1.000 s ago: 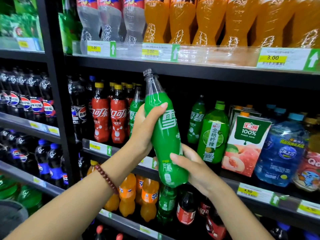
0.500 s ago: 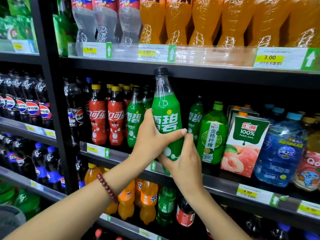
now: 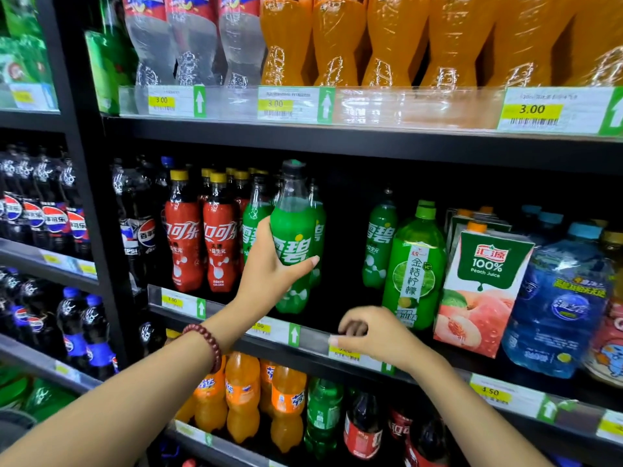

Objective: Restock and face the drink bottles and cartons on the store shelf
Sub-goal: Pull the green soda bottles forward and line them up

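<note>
Standing upright at the shelf edge [image 3: 313, 338], with a gap to its right, the green Sprite bottle [image 3: 292, 237] is gripped by the left hand [image 3: 269, 274]; the right hand [image 3: 374, 335] hangs loosely curled, holding nothing.

My left hand [image 3: 269, 274] reaches up from the lower left, forearm extended, a dark red beaded bracelet [image 3: 205, 345] round the wrist; its grip wraps an upright green plastic soda bottle [image 3: 294, 237], thumb lying across the label and fingers behind. My right hand [image 3: 374, 335] hangs lower, to the right, apart from the bottle, palm down, fingers loosely curled and holding nothing, forearm entering from the lower right.
</note>
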The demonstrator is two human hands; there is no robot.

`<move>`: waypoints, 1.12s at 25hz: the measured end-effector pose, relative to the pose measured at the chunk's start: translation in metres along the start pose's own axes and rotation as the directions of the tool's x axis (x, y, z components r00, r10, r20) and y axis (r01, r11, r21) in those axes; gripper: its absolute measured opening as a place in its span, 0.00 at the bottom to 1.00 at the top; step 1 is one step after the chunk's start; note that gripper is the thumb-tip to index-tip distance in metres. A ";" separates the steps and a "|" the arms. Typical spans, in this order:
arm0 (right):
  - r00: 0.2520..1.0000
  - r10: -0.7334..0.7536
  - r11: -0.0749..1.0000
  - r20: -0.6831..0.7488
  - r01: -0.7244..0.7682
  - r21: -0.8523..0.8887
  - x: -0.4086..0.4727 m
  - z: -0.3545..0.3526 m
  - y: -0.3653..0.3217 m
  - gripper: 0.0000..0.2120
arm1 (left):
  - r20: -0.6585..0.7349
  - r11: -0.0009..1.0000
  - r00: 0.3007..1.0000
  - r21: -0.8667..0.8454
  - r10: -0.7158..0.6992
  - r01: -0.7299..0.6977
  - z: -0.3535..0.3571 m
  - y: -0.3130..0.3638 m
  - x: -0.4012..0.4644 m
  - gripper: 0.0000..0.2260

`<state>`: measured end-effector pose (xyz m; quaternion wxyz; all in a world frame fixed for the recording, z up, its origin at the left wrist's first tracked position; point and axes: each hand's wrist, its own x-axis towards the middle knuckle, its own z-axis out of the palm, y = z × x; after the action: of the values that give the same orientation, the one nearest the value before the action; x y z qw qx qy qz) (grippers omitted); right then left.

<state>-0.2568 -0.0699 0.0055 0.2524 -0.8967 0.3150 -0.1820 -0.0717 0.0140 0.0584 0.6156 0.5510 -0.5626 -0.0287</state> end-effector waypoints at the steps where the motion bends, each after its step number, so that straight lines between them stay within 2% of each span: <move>1: 0.999 -0.010 1.000 0.033 0.010 0.015 0.000 0.001 0.002 0.10 | 0.000 0.999 0.999 0.019 -0.033 0.033 0.001 -0.009 0.003 0.30; 6: 0.997 -0.014 1.000 0.081 0.011 0.028 0.004 0.003 0.007 0.07 | 0.014 0.969 0.976 0.122 -0.216 0.213 0.009 -0.038 0.008 0.41; 13: 0.995 0.013 0.997 0.097 -0.020 0.079 0.006 0.003 0.011 0.09 | 0.050 0.964 0.974 0.164 -0.223 0.212 0.012 -0.049 0.005 0.33; 17: 0.995 0.012 0.996 0.097 -0.020 0.084 0.005 0.004 0.011 0.09 | 0.007 0.861 0.958 0.441 -0.286 0.254 0.004 -0.057 -0.011 0.38; 22: 0.996 0.021 0.998 0.083 -0.026 0.064 0.005 0.003 0.010 0.11 | -0.014 0.791 0.963 0.567 -0.267 0.228 0.004 -0.069 -0.005 0.23; 28: 0.996 0.034 0.996 0.087 -0.041 0.085 0.003 0.004 0.010 0.11 | -0.042 0.732 0.958 0.636 -0.284 0.245 0.021 -0.083 0.020 0.22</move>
<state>-0.2570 -0.0771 -0.0025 0.3076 -0.8858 0.3124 -0.1520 -0.0314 -0.0448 0.0077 0.3664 0.7994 -0.4724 0.0598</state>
